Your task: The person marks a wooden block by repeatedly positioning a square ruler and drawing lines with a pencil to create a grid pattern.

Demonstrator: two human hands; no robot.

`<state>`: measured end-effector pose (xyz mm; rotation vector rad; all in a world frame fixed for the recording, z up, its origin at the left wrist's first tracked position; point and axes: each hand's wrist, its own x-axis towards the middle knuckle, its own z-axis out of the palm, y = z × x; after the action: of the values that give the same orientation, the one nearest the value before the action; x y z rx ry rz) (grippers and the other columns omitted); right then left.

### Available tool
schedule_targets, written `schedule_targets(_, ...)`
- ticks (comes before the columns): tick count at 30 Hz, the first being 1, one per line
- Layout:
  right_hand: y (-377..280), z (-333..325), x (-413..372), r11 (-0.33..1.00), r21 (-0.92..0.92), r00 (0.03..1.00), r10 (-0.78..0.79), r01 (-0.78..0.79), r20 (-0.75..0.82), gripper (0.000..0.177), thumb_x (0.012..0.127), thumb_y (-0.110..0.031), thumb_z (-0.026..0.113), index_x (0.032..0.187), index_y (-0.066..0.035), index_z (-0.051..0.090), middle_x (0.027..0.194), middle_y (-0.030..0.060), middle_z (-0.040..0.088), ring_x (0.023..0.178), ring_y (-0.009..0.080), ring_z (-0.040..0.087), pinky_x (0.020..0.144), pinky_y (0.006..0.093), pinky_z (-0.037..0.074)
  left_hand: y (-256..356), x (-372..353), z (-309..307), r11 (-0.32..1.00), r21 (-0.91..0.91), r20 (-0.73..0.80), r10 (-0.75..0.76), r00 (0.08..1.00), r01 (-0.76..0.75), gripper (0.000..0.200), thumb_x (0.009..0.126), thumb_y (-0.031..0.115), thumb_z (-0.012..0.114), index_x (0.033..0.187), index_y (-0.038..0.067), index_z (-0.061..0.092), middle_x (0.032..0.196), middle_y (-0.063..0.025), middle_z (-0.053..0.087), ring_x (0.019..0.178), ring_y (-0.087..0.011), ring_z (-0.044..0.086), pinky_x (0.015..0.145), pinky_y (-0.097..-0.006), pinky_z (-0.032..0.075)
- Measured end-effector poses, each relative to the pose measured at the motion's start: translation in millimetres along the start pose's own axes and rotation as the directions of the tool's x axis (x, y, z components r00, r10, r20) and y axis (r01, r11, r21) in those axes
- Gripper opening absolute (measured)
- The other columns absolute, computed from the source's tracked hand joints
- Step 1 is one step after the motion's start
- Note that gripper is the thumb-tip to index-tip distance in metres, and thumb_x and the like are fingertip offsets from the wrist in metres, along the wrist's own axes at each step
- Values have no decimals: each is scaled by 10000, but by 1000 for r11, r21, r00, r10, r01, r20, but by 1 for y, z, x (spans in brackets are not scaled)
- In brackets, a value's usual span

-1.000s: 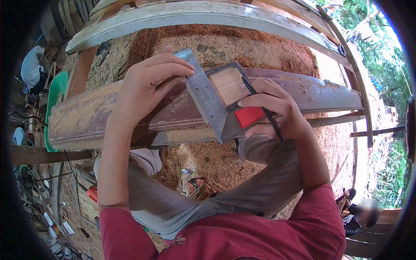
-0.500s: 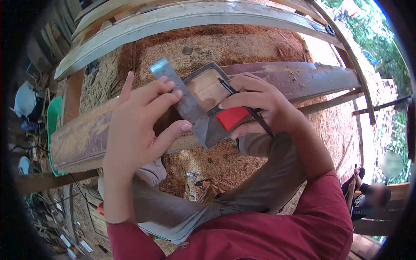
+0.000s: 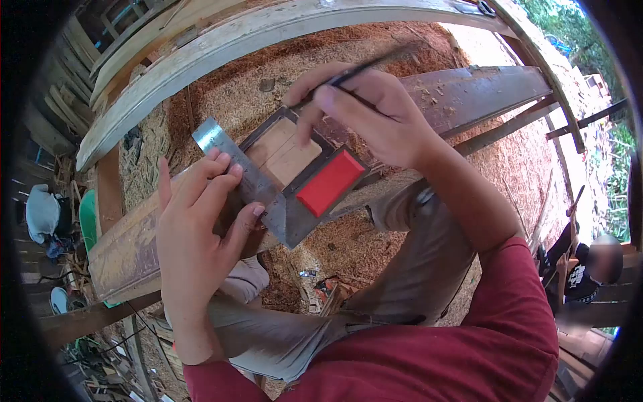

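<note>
My left hand [image 3: 207, 228] holds a metal ruler [image 3: 251, 181] with an angled lower end. The ruler lies across the left part of a dark-framed piece [image 3: 315, 146]. Inside its frame is a pale wooden panel [image 3: 284, 153] with thin lines on it, and a red block [image 3: 331, 182] sits beside the panel. My right hand [image 3: 372, 110] is over the upper right of the piece, its fingers closed round a dark, thin pencil-like tool [image 3: 362, 67], which is blurred at its far end. One fingertip is close to the panel.
A long brown board [image 3: 479, 97] runs under the work. Beyond it is a pale beam [image 3: 281, 30]. Wood shavings [image 3: 234, 87] cover the ground. A green object [image 3: 88, 218] stands at the left. Another person [image 3: 583, 268] is at the right edge.
The framed piece and ruler have shifted left and slightly down in view. My right hand has moved up off the red block, uncovering it, and the dark tool now points up and right.
</note>
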<state>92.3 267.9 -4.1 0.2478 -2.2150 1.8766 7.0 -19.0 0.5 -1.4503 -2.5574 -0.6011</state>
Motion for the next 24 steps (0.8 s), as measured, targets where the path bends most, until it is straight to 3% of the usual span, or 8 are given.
schedule_targets(2,2,2,10,997,21,997,71,-72,26,250,1168,-205,643,1198,10,767,983,52,794,906,91,702,813,323,571,1,2,-2,1000,9,18,-10,1000,10,409,887,213,911,1244,61,783,1338,-94,738,1367,-319,691,1356,-671,253)
schedule_targets(5,25,14,26,971,-181,987,-163,159,-9,286,1133,-264,708,1120,13,777,945,112,791,842,192,747,753,395,571,3,3,-2,999,26,24,-23,999,22,419,884,221,912,1246,54,782,1347,-96,741,1366,-320,692,1357,-667,253)
schedule_targets(8,39,29,39,963,-178,978,-208,205,-2,327,1079,-319,758,1119,5,758,945,192,767,849,371,759,766,467,570,4,4,-3,998,52,43,-25,999,23,423,893,229,905,1254,47,781,1352,-109,742,1367,-328,689,1357,-666,252)
schedule_targets(11,33,34,44,849,-452,961,-260,275,97,228,1077,-232,784,1134,-14,746,936,89,770,825,230,763,749,374,586,3,3,-3,999,50,40,-19,999,17,422,913,237,889,1269,42,777,1364,-124,737,1377,-335,681,1357,-664,249)
schedule_targets(12,36,36,47,828,-468,950,-298,307,96,259,1036,-250,815,1149,-27,748,955,156,760,835,342,760,757,420,585,3,3,-3,999,46,41,-17,999,15,420,919,238,884,1273,40,775,1369,-127,735,1381,-337,678,1357,-664,248)
schedule_targets(15,36,35,52,790,-518,943,-304,328,134,285,1040,-285,800,1153,-28,749,951,180,753,849,420,739,752,465,578,2,1,-2,999,39,42,-13,999,12,418,934,238,870,1284,34,770,1383,-136,726,1391,-342,668,1356,-662,247)
schedule_targets(24,24,49,56,729,-609,948,-284,312,146,312,1046,-331,756,1047,-25,699,854,209,695,826,468,694,724,551,527,3,0,0,1000,26,23,-11,1000,10,426,944,240,861,1293,17,763,1380,-141,711,1379,-365,664,1330,-675,292)
